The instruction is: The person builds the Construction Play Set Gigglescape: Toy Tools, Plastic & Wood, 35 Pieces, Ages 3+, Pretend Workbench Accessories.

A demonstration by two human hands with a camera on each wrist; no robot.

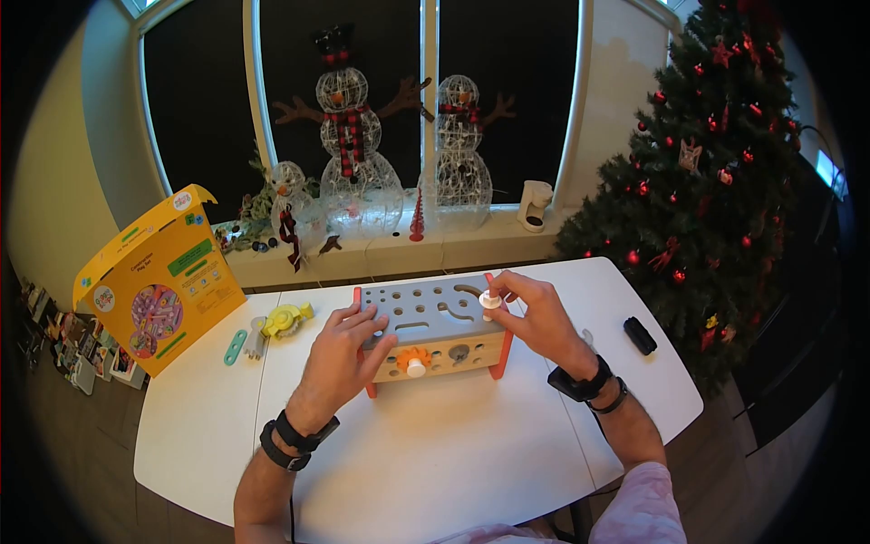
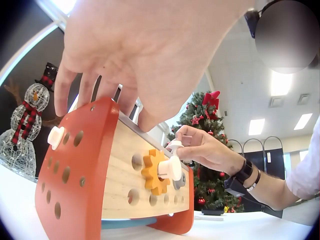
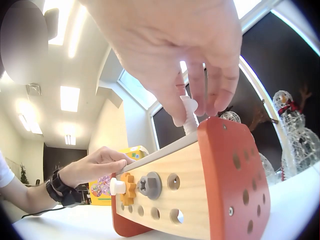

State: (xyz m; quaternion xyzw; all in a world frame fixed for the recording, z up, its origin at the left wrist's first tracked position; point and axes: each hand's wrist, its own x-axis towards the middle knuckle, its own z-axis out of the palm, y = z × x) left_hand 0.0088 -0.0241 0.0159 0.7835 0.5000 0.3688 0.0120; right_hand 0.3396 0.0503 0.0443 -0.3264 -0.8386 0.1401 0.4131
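A toy workbench [image 1: 426,319] stands on the white table, with a grey slotted top, wooden front and red end panels. My right hand [image 1: 536,317] pinches a white toy screw [image 3: 189,107] between thumb and finger, upright at the top's right end. Across the left end of the top rests my left hand [image 1: 337,367], its fingers spread over the edge. On the front panel an orange gear [image 2: 151,172] sits behind a white bolt [image 2: 172,169]. Beside the gear is a grey cross-slotted screw [image 3: 150,186]. Another white peg [image 2: 56,137] sticks out of the left red panel.
At the table's left stands a yellow toy box [image 1: 172,272]. Near it lie a yellow toy piece [image 1: 285,320], a grey piece [image 1: 256,341] and a teal strip [image 1: 236,347]. A black object [image 1: 640,335] lies at the right, before a Christmas tree [image 1: 698,181].
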